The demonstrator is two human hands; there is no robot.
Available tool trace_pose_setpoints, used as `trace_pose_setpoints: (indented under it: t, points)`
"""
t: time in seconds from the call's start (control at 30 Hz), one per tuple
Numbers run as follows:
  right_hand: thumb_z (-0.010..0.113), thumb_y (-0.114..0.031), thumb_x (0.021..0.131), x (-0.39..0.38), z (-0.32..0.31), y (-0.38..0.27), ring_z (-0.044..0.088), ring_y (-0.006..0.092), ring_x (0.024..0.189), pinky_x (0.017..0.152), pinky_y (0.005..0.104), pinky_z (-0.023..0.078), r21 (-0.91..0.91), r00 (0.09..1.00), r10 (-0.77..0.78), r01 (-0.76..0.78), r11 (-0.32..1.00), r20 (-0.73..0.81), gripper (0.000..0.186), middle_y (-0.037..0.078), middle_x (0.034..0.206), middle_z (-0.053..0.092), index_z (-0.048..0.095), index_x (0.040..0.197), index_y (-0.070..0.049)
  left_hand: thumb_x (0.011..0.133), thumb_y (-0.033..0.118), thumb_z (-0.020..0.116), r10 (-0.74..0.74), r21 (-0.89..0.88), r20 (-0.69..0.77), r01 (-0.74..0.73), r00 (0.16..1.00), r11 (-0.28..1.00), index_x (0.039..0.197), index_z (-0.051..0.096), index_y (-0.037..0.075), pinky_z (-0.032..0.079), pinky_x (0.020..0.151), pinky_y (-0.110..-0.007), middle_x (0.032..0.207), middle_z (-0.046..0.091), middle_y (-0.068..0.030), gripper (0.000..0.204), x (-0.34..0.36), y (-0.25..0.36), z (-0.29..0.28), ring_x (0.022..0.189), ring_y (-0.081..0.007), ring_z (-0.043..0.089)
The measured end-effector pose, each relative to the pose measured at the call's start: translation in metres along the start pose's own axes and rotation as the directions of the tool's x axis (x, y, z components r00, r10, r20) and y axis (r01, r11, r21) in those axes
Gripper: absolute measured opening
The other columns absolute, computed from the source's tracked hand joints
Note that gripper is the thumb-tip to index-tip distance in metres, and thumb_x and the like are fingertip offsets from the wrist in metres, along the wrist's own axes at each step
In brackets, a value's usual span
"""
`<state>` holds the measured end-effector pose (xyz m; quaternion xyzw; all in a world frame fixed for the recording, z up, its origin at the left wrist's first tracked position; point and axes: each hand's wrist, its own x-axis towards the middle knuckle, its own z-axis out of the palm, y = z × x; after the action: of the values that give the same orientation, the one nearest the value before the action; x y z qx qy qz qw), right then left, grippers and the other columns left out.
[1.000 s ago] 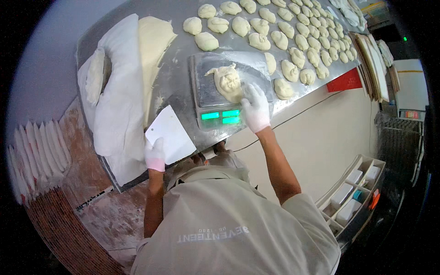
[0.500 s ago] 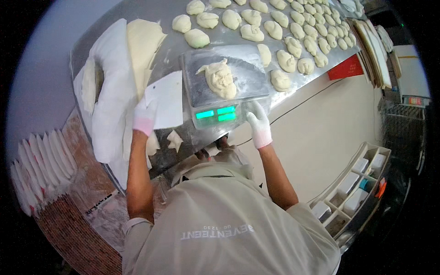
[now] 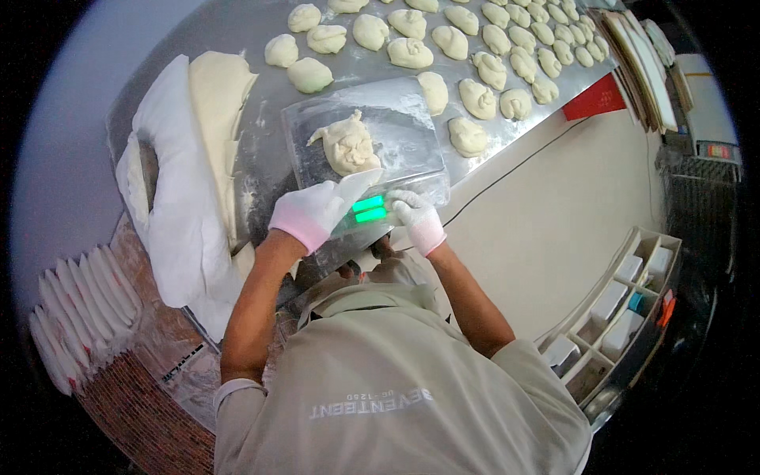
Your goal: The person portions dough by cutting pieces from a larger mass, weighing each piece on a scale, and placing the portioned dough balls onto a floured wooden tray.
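Note:
My gloved left hand (image 3: pixel 307 212) grips a white flat dough scraper (image 3: pixel 361 182), its blade reaching over the front of the scale. The scraper's edge is close to a rough lump of dough (image 3: pixel 350 150) on the platform; I cannot tell if they touch. This dough sits on the digital scale (image 3: pixel 412 131), whose green-lit display is partly covered by my left hand and the scraper. At the right end of the display is my gloved right hand (image 3: pixel 416 218), fingers bent and drawn together against the scale's front. Whatever is between its fingertips is hidden.
Many portioned dough pieces (image 3: pixel 408 53) lie on the metal table (image 3: pixel 261 142) beyond the scale. A large dough slab (image 3: pixel 215 91), partly under white cloth (image 3: pixel 190 214), is on the left. Compartmented containers (image 3: pixel 609 317) stand right; stacked white bags (image 3: pixel 83 305) stand lower left.
My left hand has swung right with the scraper, from beside the scale to its front edge by the dough. My right hand has shifted left along the front, its fingers drawing together.

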<state>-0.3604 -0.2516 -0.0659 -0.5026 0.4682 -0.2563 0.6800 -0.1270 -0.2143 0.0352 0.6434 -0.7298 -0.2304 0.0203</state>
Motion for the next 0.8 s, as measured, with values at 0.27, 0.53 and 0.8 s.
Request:
trace_pose_setpoints:
  t: [0.27,0.53,0.8]
  points:
    - [0.048,-0.014,0.09,0.01,-0.007,0.015,0.06,0.0134,0.082,0.072,0.0259,0.05,-0.156,0.996,-0.084,0.084,0.984,0.003,0.029,0.009,0.098,0.063,0.057,0.112,0.003,0.087,0.027,0.045,-0.138,-0.004,0.077,0.139,0.987,0.99,0.089,0.056,0.007,0.047,0.069,-0.047,0.084,0.062,-0.0178,0.024,0.021,0.04,-0.033,0.081,-0.0364,0.06]
    - [0.05,-0.018,0.089,0.026,0.001,0.017,0.058,0.0116,0.069,0.062,0.0236,0.048,0.035,0.975,0.169,-0.166,0.986,-0.144,0.024,0.005,0.085,0.062,0.059,0.101,0.0,0.087,0.026,0.044,0.061,-0.104,0.213,-0.039,0.975,0.994,0.103,0.062,0.007,0.047,0.079,-0.043,0.1,0.062,-0.0187,0.031,0.07,0.003,0.028,0.093,-0.0343,0.06]
    - [0.051,-0.005,0.084,-0.028,0.067,0.016,0.056,0.0116,0.075,0.068,0.0252,0.047,-0.182,0.997,-0.021,0.033,0.983,0.068,0.022,0.003,0.081,0.059,0.059,0.104,-0.001,0.087,0.016,0.051,-0.607,-0.861,-0.121,0.221,0.786,0.458,0.113,0.057,0.0,0.044,0.086,-0.032,0.107,0.061,-0.0113,0.031,-0.099,-0.043,0.026,0.098,-0.0217,0.057]
